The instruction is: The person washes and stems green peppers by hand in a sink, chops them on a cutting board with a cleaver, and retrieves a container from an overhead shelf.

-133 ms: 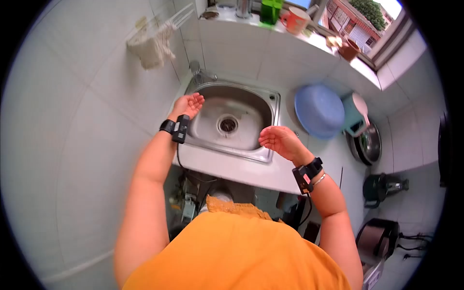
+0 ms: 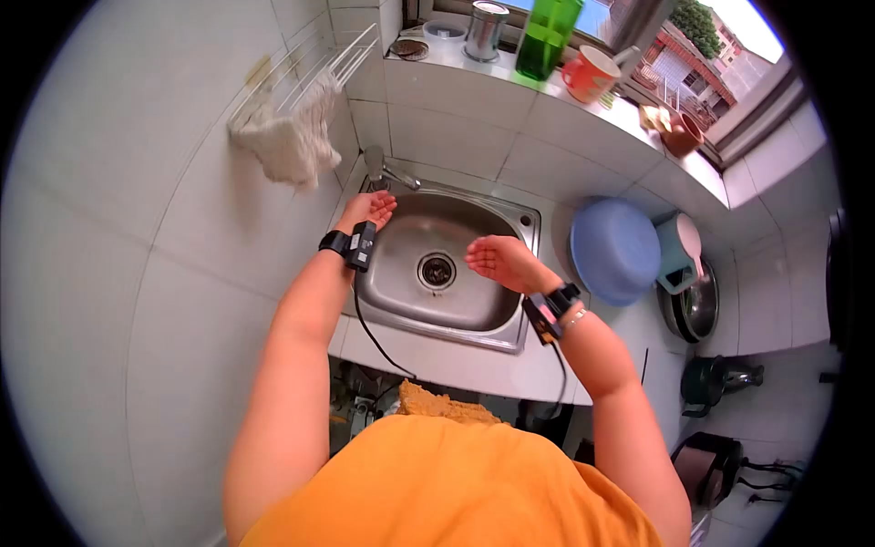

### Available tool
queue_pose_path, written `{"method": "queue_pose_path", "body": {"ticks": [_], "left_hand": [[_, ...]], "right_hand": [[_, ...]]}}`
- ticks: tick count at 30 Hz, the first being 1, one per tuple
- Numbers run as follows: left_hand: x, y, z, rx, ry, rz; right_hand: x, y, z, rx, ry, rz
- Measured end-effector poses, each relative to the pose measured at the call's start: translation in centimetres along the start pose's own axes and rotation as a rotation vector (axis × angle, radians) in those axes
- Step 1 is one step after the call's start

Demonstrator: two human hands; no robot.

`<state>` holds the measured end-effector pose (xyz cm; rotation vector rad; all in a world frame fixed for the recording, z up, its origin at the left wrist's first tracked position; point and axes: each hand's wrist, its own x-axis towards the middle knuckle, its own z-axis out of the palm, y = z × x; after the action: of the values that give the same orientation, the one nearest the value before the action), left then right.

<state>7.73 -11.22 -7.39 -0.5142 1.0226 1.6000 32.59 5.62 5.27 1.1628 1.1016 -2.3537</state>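
Observation:
My left hand point(image 2: 367, 211) is over the left rim of the steel sink point(image 2: 401, 251), close to the tap point(image 2: 387, 171). Its palm faces inward, its fingers are stretched out, and it holds nothing. Above the basin's right side, my right hand point(image 2: 503, 263) has its fingers extended and its palm turned toward the left one; nothing is in it. The drain point(image 2: 437, 271) shows between and below the two hands. Each wrist carries a black strapped device with a cable.
On the counter right of the sink stand a blue basin point(image 2: 616, 251), a light-blue jug point(image 2: 675, 246) and metal bowls point(image 2: 700, 305). A cloth point(image 2: 296, 137) hangs from the wall rack at left. Along the windowsill are a green bottle point(image 2: 549, 38), a red mug point(image 2: 591, 75) and a metal can point(image 2: 486, 32).
The camera view has tilted up, showing more of the windowsill. My right hand has moved left, further over the basin; my left hand is nearer the tap. Both stay open.

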Motion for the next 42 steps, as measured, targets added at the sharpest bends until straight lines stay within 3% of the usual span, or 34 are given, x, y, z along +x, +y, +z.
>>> {"method": "queue_pose_path", "body": {"ticks": [1, 3, 5, 7, 9, 11, 12, 13, 15, 17, 19, 27, 29, 31, 32, 34, 39, 42], "left_hand": [[1.2, 1.7, 1.6, 0.026, -0.003, 0.005], [-1.9, -0.9, 0.7, 0.015, 0.003, -0.104], [-1.6, 2.3, 0.7, 0.049, -0.128, -0.13], [-2.1, 7.3, 2.2, 0.088, -0.198, -0.06], [-2.1, 11.4, 3.1, 0.185, -0.254, 0.222], [-1.2, 12.9, 2.0, 0.187, -0.197, 0.243], [-1.1, 13.0, 1.5, 0.25, -0.208, 0.096], [-1.0, 13.2, 1.2, 0.312, -0.218, -0.051], [0.0, 13.3, 2.0, 0.261, -0.172, -0.093], [0.6, 14.3, 3.3, 0.194, -0.211, 0.076], [0.4, 15.7, 3.9, 0.157, -0.204, 0.097], [3.5, 14.7, 2.3, -0.026, -0.275, 0.262], [8.3, 12.2, 0.8, -0.428, -0.138, 0.259], [13.2, 9.6, 0.3, -0.53, 0.061, 0.111], [14.9, 8.8, 0.6, -0.525, 0.057, 0.111], [17.6, 7.4, 1.9, -0.329, -0.033, 0.106], [18.5, 7.3, 6.8, -0.044, -0.006, 0.074], [18.8, 7.6, 7.4, 0.005, -0.213, 0.24]], "right_hand": [[3.4, -2.1, -0.1, -0.006, -0.001, 0.02], [7.3, 0.9, 0.2, 0.088, 0.093, 0.166], [15.0, 0.4, 1.2, 0.154, 0.138, 0.18], [22.2, -0.8, 2.0, 0.205, 0.13, 0.146], [27.8, -1.9, 2.1, 0.242, 0.105, 0.064], [31.4, -3.1, 2.8, 0.279, 0.08, -0.015], [32.3, -3.9, 3.5, 0.301, 0.08, -0.012], [32.9, -4.6, 4.1, 0.324, 0.08, -0.008], [34.2, -5.7, 4.6, 0.365, 0.027, 0.006], [35.1, -7.2, 4.8, 0.393, -0.029, 0.008], [35.8, -7.9, 4.7, 0.375, -0.211, -0.016], [36.2, -9.5, 4.6, 0.333, -0.204, 0.057], [36.1, -9.5, 4.3, 0.355, -0.214, 0.081], [35.8, -9.5, 4.2, 0.335, -0.276, -0.01], [35.1, -9.6, 4.6, 0.337, -0.275, -0.016], [32.3, -10.0, 5.9, 0.21, -0.051, -0.152], [27.3, -11.0, 4.6, 0.028, 0.128, -0.326], [27.1, -11.1, 3.4, 0.031, 0.212, -0.376]]}}
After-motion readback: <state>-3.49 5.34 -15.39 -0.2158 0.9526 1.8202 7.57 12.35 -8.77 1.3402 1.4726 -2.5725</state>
